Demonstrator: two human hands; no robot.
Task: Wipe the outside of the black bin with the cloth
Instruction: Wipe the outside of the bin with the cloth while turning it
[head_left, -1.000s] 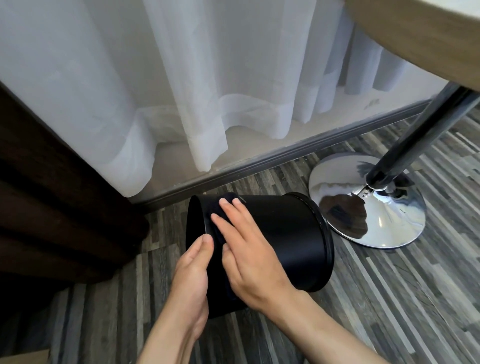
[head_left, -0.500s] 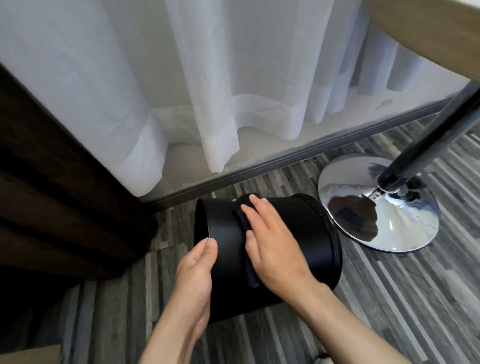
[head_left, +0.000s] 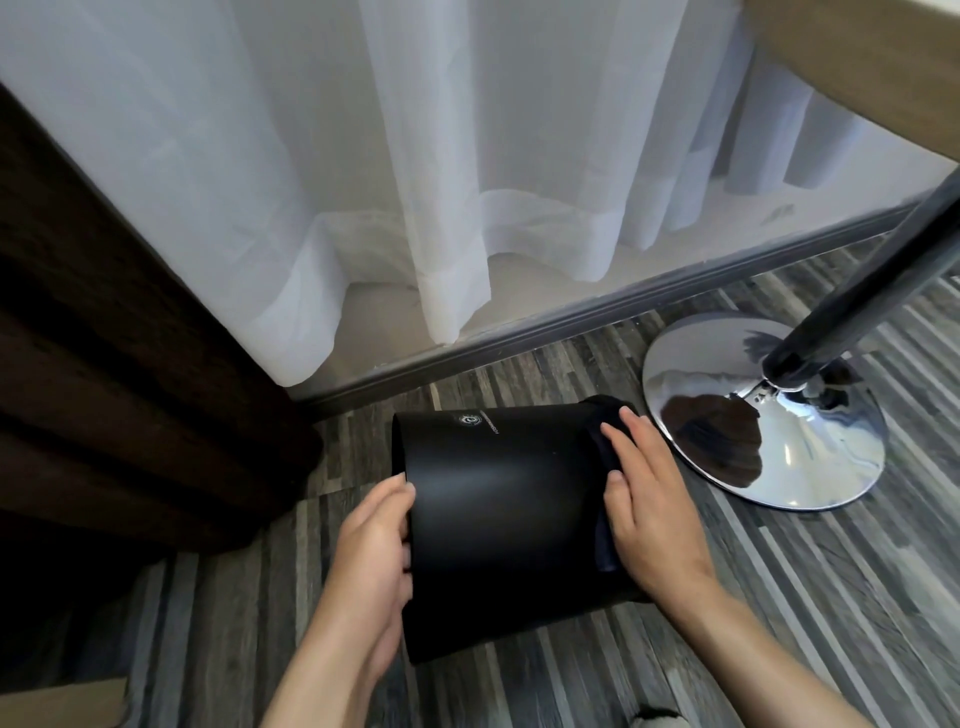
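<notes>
The black bin (head_left: 498, 514) lies on its side on the striped grey floor, with a small round logo on its upper wall. My left hand (head_left: 376, 551) presses flat against the bin's left end and steadies it. My right hand (head_left: 647, 499) lies flat on the bin's right end, pressing a dark cloth (head_left: 602, 519) against the wall. The cloth shows only as a dark strip under and beside the fingers, wrapped over the top edge. The bin's right rim is hidden behind the hand and cloth.
A chrome round table base (head_left: 769, 415) with a dark pole (head_left: 872, 280) stands just right of the bin. White sheer curtains (head_left: 415, 182) hang behind, above a grey baseboard (head_left: 597, 317). Dark wooden furniture (head_left: 104, 389) fills the left. A tabletop edge (head_left: 872, 73) overhangs top right.
My right hand has slid the cloth rightward along the bin wall, from near the left end to the right end. The left hand has stayed at the left end.
</notes>
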